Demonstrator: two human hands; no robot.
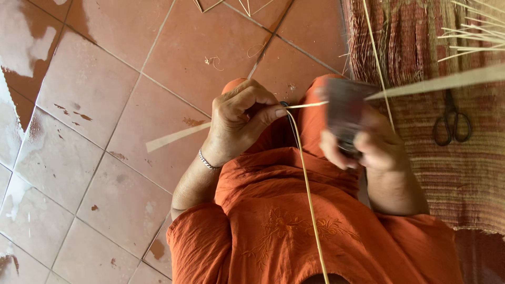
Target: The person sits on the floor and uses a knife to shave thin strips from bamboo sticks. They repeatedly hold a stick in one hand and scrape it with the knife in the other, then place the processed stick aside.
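My left hand (239, 118) is closed around a flat pale cane strip (176, 135) that sticks out to the left over the floor. A thin split sliver (307, 194) peels away from it and trails down over my orange clothing. My right hand (363, 144), blurred with motion, grips a dark broad blade (344, 108) whose edge meets the strip near my left thumb. The wider end of the strip (447, 81) runs off to the upper right.
Reddish floor tiles (105, 105) with white stains lie to the left. A woven striped mat (463, 168) lies on the right with black scissors (451, 123) on it. Several thin cane slivers (473, 34) lie at the top right.
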